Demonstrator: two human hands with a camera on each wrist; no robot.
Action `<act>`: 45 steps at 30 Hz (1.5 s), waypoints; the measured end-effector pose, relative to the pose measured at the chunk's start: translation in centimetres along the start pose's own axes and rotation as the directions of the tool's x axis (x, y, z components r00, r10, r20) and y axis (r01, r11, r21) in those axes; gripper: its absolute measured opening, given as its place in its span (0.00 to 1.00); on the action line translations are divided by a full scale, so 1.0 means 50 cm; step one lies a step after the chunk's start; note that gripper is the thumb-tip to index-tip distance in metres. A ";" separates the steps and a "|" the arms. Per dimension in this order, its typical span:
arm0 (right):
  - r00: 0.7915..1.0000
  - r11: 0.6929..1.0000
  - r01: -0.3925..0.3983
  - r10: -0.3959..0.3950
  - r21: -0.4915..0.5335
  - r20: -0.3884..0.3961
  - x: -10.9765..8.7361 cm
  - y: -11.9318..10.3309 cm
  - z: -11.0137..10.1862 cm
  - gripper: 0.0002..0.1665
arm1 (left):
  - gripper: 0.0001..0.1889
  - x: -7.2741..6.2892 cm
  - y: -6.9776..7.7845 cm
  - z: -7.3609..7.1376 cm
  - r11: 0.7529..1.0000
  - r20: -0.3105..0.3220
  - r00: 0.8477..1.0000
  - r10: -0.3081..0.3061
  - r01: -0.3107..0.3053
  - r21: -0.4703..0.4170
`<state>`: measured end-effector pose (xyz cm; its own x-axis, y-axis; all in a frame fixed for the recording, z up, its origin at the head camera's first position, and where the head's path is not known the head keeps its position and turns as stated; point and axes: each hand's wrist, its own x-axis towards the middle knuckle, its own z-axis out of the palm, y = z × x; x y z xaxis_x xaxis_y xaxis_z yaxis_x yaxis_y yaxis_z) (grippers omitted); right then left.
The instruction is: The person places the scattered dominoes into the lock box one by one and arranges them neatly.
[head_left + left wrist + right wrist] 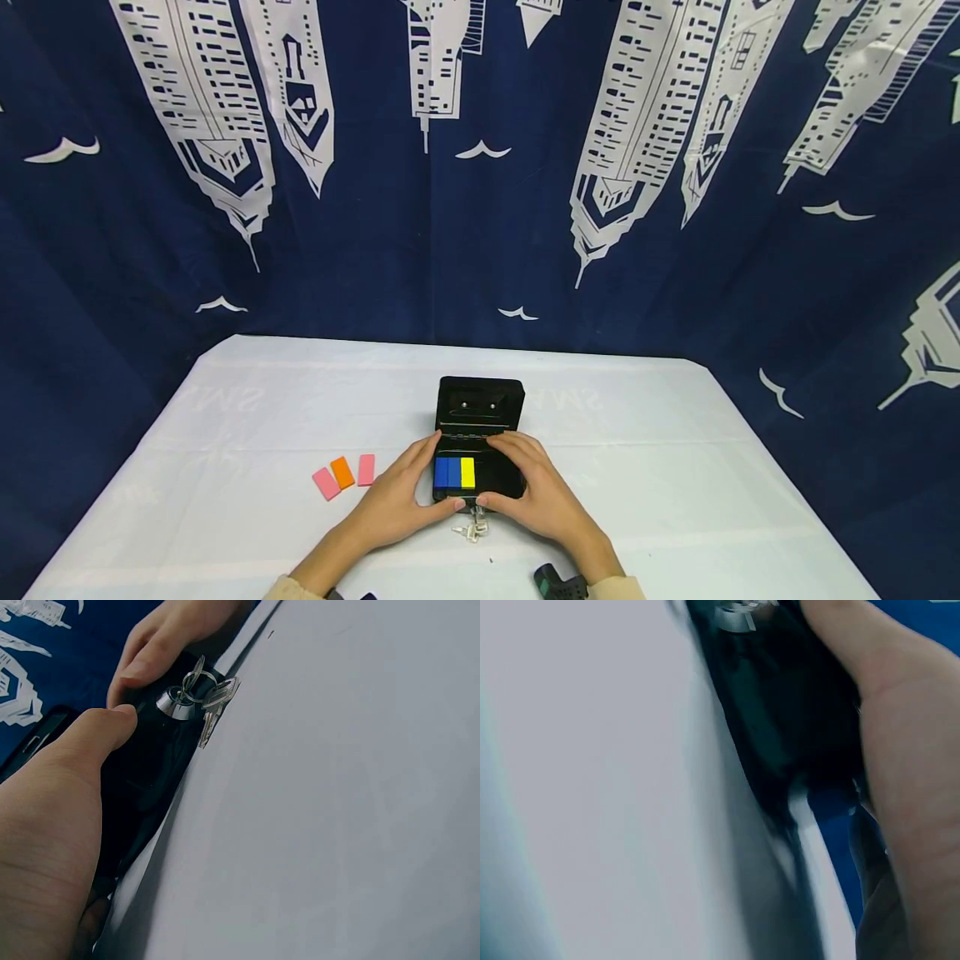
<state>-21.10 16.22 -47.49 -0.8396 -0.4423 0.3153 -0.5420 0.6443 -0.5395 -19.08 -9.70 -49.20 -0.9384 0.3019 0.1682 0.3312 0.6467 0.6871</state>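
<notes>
A small black metal cash box (491, 477) stands on the table with its lid (480, 406) raised. Two blue blocks (447, 472) and a yellow block (468, 472) lie side by side in its left part. My left hand (397, 504) grips the box's left side, thumb along the front edge and fingers toward the hinge. On the opposite side my right hand (542, 492) holds it the same way; both thumbtips come near the front lock (176, 705). Keys (217, 697) on a ring hang from that lock. In the right wrist view, the box's front is dark and blurred.
Left of the box, two pink blocks (326, 483) and an orange block (342, 472) lie on the white-covered table (645, 467). A dark blue curtain (450, 233) with white building prints hangs behind. A black device (558, 583) is at my right wrist.
</notes>
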 end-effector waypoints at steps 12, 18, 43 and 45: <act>0.993 0.995 -0.062 0.070 0.078 -0.098 -0.019 0.021 0.003 0.50 | 0.57 0.003 0.000 0.002 1.000 0.001 1.000 -0.012 0.012 0.011; 0.992 0.990 -0.078 0.089 0.119 -0.087 -0.020 0.021 0.004 0.50 | 0.57 0.000 -0.001 0.001 1.000 -0.006 1.000 -0.014 0.014 0.014; 0.976 0.949 -0.195 0.213 0.248 -0.048 -0.019 0.023 0.006 0.57 | 0.56 0.000 0.000 0.002 1.000 -0.010 1.000 -0.012 0.012 -0.002; 0.973 0.946 -0.210 0.228 0.248 -0.042 -0.017 0.022 0.006 0.58 | 0.56 0.000 0.000 0.002 1.000 -0.010 1.000 -0.013 0.013 -0.002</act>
<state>-20.94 17.11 -48.59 -0.9416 -0.2575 0.2168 -0.3271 0.5475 -0.7703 -19.06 -9.63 -49.29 -0.9437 0.2859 0.1664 0.3185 0.6493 0.6906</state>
